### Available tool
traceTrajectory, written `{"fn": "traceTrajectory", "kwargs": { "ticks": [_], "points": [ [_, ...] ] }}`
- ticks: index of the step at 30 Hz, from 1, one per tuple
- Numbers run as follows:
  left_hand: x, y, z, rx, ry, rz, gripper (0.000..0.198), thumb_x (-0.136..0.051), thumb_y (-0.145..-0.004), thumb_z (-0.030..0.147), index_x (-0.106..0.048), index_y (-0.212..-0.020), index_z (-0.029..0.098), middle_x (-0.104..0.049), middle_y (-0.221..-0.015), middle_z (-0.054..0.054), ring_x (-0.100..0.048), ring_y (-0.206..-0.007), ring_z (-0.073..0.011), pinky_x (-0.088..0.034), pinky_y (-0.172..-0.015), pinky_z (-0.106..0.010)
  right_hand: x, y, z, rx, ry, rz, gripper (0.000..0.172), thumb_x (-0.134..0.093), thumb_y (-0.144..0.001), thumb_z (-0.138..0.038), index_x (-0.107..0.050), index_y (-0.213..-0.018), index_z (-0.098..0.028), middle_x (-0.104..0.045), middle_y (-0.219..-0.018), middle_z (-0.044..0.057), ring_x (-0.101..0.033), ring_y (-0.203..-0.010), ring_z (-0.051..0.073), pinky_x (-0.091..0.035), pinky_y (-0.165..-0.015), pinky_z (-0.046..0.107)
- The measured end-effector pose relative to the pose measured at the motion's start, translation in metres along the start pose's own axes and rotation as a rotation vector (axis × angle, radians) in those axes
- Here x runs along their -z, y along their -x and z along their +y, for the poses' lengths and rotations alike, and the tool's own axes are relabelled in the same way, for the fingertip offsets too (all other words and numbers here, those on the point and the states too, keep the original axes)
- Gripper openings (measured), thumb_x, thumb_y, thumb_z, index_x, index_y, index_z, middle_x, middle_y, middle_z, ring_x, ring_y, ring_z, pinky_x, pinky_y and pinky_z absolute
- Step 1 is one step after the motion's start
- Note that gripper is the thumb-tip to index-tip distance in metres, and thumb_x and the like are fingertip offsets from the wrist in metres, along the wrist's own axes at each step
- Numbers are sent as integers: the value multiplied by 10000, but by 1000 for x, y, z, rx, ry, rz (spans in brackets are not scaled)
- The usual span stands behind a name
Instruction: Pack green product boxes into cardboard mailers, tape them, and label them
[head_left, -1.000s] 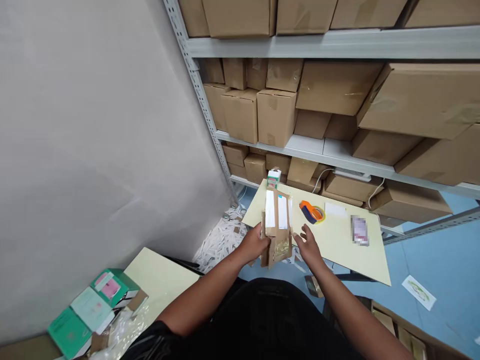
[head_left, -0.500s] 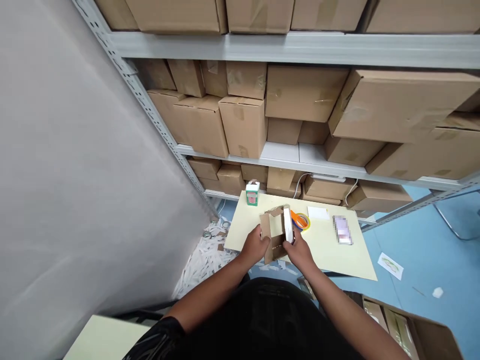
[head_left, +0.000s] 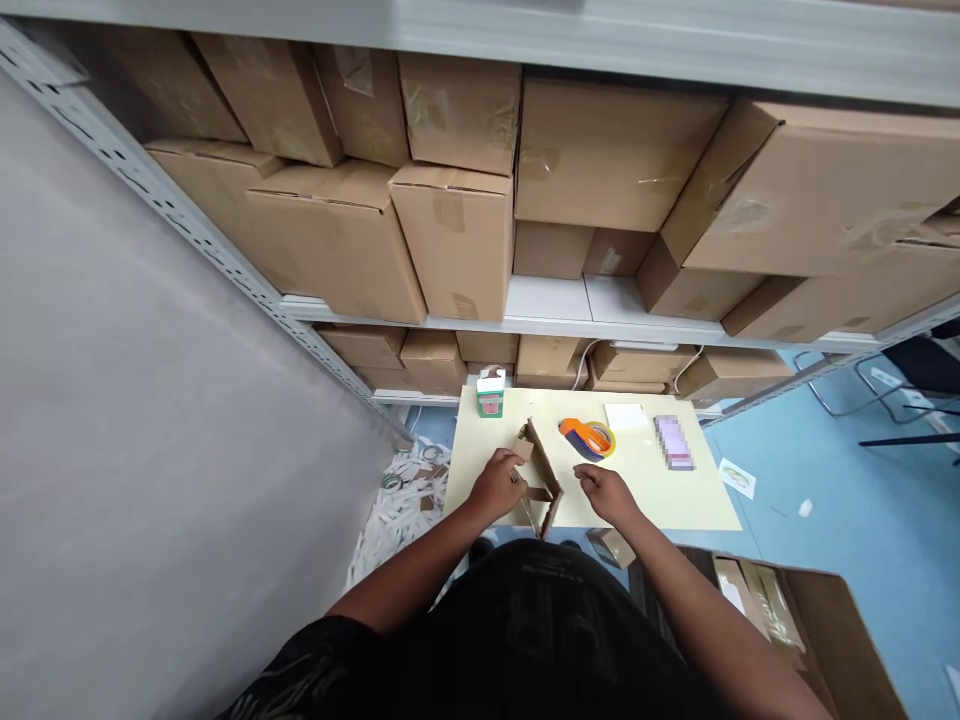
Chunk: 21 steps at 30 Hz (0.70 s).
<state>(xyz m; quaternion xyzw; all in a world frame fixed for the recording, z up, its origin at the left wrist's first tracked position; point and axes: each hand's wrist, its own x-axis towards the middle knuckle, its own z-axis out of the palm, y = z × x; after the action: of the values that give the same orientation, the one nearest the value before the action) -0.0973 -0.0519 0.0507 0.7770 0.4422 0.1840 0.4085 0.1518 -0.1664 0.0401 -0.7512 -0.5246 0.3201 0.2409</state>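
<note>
Above the front part of the pale yellow table, my left hand (head_left: 499,486) grips a small brown cardboard box (head_left: 551,480) by its left side. The box is open and tilted, its flaps loose. To the right of the box and apart from it is my right hand (head_left: 606,492), with its fingers curled together; I cannot make out anything in them. Just beyond the right hand lies an orange and blue tape dispenser (head_left: 583,440) with a roll of yellow tape (head_left: 604,438).
On the table (head_left: 690,505) stand a green and white carton (head_left: 490,392), a white pad (head_left: 625,415) and a blurred-out purple item (head_left: 674,442). Shelves of cardboard boxes (head_left: 450,240) rise behind. Paper scraps (head_left: 397,530) cover the floor at left. A large open carton (head_left: 832,620) is at lower right.
My right hand has let go of the box and moved right. The box has turned in my left hand, and the white piece at its right side no longer shows. The view has shifted closer.
</note>
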Motion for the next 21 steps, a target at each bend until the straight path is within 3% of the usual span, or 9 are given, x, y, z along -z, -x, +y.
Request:
{"fn": "traceTrajectory", "kwargs": {
  "ticks": [3,6,10,12,17,21],
  "points": [
    [0,-2,-4,47,-51,16,315,-666,-824,239,-684,-1136,198,-604,-1193,-87,-642,-1107,-242,-503,-1041,-378,-3,5,4,30,-9,-43,400,-530,-872,-276,-709,-1229,-244,-760,-1180,65,-721,-1024,236,-542,-947,375],
    [1,0,-5,65,-38,24,414,-643,-890,382,-648,-1251,181,-618,-1217,-116,-643,-1120,-258,-501,-1029,-381,-8,13,16,34,-94,-94,506,-575,-897,-385,-601,-1383,-246,-691,-1308,84,-713,-990,223,-560,-880,362],
    [3,-5,1,157,-43,-5,527,-660,-854,352,-613,-1347,171,-674,-1174,-116,-655,-1087,-264,-502,-989,-371,-17,6,34,-26,-135,-119,683,-612,-891,-536,-495,-1491,-231,-566,-1474,129,-709,-972,225,-565,-886,385],
    [5,-12,6,224,-41,-50,503,-648,-830,291,-640,-1321,182,-718,-1074,-80,-677,-1000,-251,-511,-922,-347,-23,-5,39,-33,-126,-112,661,-595,-903,-547,-519,-1472,-219,-570,-1466,137,-706,-995,237,-560,-915,398],
    [16,-25,15,246,-63,-206,233,-589,-814,231,-755,-975,203,-724,-828,-25,-676,-802,-224,-487,-775,-300,-32,-35,47,-11,-61,-59,444,-563,-920,-419,-654,-1315,-236,-681,-1319,93,-672,-1155,259,-526,-1012,408],
    [23,-19,11,170,13,-316,258,-621,-836,305,-758,-1040,227,-732,-927,-24,-675,-860,-221,-495,-804,-287,-26,-55,49,6,-27,-119,326,-552,-903,-325,-735,-1169,-281,-770,-1100,22,-715,-1047,236,-543,-941,366]
  ]
}}
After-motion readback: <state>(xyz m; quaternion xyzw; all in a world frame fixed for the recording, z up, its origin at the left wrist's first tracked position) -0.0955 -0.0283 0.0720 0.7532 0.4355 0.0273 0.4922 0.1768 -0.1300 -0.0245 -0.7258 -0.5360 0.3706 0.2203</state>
